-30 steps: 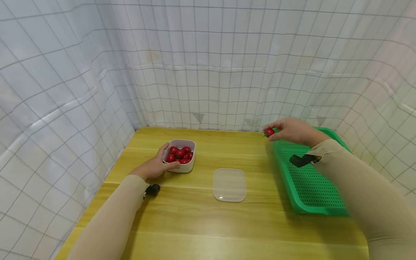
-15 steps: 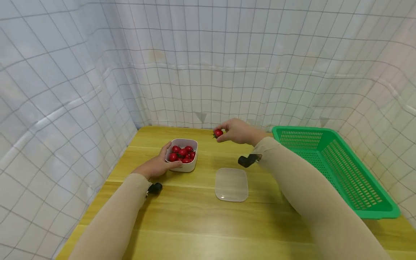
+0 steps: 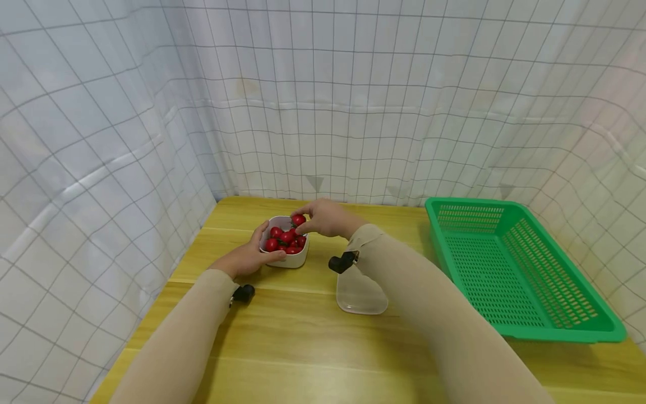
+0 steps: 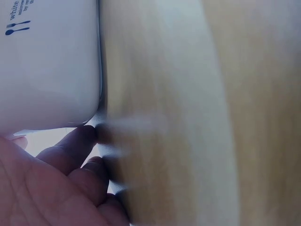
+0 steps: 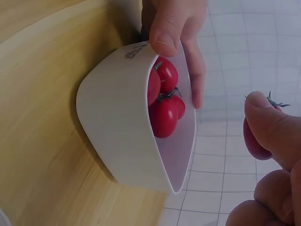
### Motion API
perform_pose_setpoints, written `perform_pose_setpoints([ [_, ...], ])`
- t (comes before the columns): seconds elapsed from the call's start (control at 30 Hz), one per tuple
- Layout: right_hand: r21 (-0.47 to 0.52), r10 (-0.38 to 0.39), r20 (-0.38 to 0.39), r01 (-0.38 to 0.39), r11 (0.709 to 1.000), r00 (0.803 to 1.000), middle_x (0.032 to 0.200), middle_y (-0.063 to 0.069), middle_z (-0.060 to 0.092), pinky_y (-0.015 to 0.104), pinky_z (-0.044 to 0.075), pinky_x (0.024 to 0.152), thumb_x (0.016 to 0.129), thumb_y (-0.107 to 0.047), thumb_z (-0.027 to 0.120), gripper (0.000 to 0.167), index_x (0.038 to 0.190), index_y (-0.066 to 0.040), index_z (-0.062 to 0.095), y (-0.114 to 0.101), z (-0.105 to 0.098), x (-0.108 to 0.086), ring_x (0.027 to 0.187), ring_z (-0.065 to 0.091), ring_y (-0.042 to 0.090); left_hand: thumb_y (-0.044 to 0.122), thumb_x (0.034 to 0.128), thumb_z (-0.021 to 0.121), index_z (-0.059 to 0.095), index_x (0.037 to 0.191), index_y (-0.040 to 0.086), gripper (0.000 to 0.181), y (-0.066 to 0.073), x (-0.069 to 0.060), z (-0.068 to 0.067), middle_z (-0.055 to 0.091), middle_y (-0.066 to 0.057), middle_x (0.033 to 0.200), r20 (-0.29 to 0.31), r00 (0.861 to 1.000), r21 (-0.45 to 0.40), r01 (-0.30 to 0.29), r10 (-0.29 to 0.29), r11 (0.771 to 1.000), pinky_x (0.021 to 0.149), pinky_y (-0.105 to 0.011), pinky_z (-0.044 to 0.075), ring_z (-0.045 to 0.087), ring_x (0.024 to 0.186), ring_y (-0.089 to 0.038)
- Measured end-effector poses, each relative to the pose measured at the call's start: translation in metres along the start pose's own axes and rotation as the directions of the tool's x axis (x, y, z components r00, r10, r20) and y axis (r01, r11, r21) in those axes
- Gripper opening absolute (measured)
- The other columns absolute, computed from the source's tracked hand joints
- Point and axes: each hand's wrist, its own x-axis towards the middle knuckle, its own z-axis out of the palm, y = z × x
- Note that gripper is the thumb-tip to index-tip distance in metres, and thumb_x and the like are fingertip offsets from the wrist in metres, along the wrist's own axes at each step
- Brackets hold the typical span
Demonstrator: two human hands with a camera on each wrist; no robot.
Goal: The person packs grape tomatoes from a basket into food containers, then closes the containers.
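A white square container (image 3: pixel 285 261) with several cherry tomatoes (image 3: pixel 272 244) in it stands on the table's left part. My left hand (image 3: pixel 245 259) grips it from the left, thumb over the near rim and a finger along the far side. Between thumb and fingers, my right hand (image 3: pixel 330 217) pinches a cherry tomato (image 3: pixel 299 219) with its green stem above the container's far right corner. From the right wrist view, that tomato (image 5: pixel 256 145) hangs apart from the tomatoes (image 5: pixel 163 117) inside. Printed words and a fork-and-spoon mark show on the container's side (image 4: pixel 51 75) in the left wrist view.
A clear, flat lid (image 3: pixel 360 294) lies on the wooden table (image 3: pixel 298 336), partly under my right forearm. To the right is a green perforated basket (image 3: pixel 562 335). Grid-patterned white curtains (image 3: pixel 373 123) enclose the table at the back and sides.
My right hand has carried the cherry tomato leftward from over the green basket to above the white container. The left hand has kept its grip on the container.
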Motion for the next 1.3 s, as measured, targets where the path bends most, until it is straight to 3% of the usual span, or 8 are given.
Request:
perform_pose_setpoints([
  [0.5,0.0,-0.034,-0.011,0.034,0.999,0.999,0.13,0.001,0.074,0.024,0.048,0.071,0.098,-0.03,0.077,0.048,0.144,-0.018,0.067,-0.008,0.011,0.005,0.094,0.058,0.017,0.074,0.0937,0.06,-0.019,0.168,0.025,0.119,0.002,-0.002,0.0,0.019,-0.03,0.172,0.009,1.0,0.011,-0.012,0.012,1.0,0.124,-0.07,0.025,0.033,0.153,-0.054],
  [0.87,0.007,-0.033,-0.005,0.033,0.999,0.999,0.126,0.0,0.074,0.024,0.045,0.067,0.098,-0.03,0.077,0.049,0.144,-0.02,0.067,-0.009,0.014,0.007,0.085,0.054,0.015,0.074,0.0927,0.061,-0.02,0.168,0.025,0.121,0.001,-0.002,-0.001,0.018,-0.029,0.173,0.006,1.0,0.0,-0.015,0.015,1.0,0.125,-0.07,0.023,0.03,0.154,-0.054],
  [1.17,0.022,-0.037,0.002,0.037,0.999,0.999,0.123,0.0,0.075,0.024,0.05,0.073,0.098,-0.03,0.077,0.051,0.146,-0.018,0.066,-0.011,0.016,0.008,0.088,0.057,0.015,0.076,0.0924,0.061,-0.02,0.167,0.025,0.122,0.0,-0.001,-0.001,0.019,-0.029,0.173,0.01,1.0,-0.004,-0.013,0.013,1.0,0.125,-0.069,0.023,0.03,0.154,-0.054],
  [1.3,0.054,-0.03,0.006,0.03,0.998,1.0,0.122,0.0,0.077,0.024,0.055,0.081,0.097,-0.029,0.078,0.051,0.146,-0.018,0.066,-0.011,0.017,0.009,0.093,0.063,0.011,0.075,0.0931,0.061,-0.02,0.167,0.025,0.121,-0.002,0.001,-0.001,0.019,-0.029,0.173,0.012,1.0,-0.007,-0.017,0.017,1.0,0.125,-0.069,0.023,0.03,0.154,-0.053],
])
